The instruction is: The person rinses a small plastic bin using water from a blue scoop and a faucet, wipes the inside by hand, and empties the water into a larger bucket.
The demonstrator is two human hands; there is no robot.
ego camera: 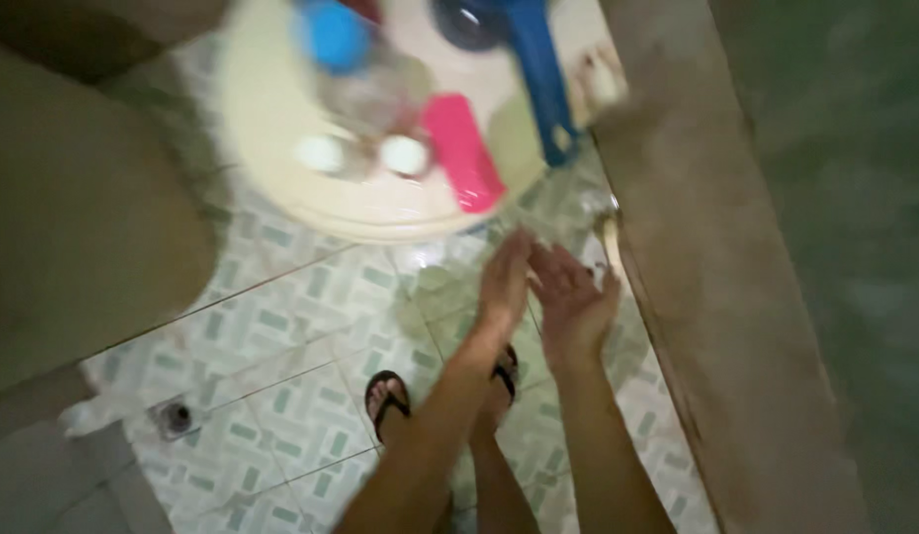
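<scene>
My left hand (pixel 506 282) and my right hand (pixel 571 297) are held out side by side above the tiled floor, fingers stretched and close together, nothing in either. They hover just below the rim of a cream round basin (pixel 281 188). Inside the basin lie a pink oblong object (pixel 462 150), a blue round lid (pixel 334 36), a clear bottle (pixel 375 89) and two white round things (pixel 362 154). A blue handle (pixel 538 74) leans over the basin's right side. The picture is blurred by motion.
A grey concrete ledge (pixel 716 267) runs down the right side, with a dark green surface beyond it. My feet in dark sandals (pixel 387 399) stand on the patterned green-and-white tiles. A floor drain (pixel 173 417) is at lower left. A large tan shape (pixel 74 227) fills the left.
</scene>
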